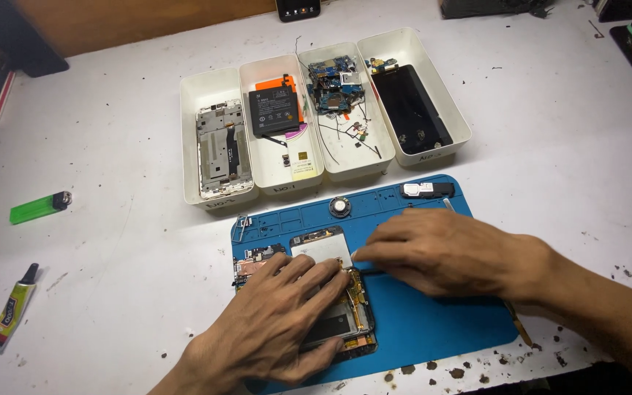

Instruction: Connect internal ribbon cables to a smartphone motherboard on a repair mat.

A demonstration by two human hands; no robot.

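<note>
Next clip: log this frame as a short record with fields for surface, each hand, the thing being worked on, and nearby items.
surface: white table with a blue work mat
left hand: left hand lies flat on the opened phone, pressing it to the mat
right hand: right hand has its fingers at the phone's upper right edge; any tool is hidden
phone: back off, metal shield and gold-edged parts showing
trays: four white trays behind the mat, holding phone parts
loose items: green lighter, glue tube, round speaker

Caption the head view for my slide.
Both hands, left and right, work on an opened phone on a blue mat.
</note>
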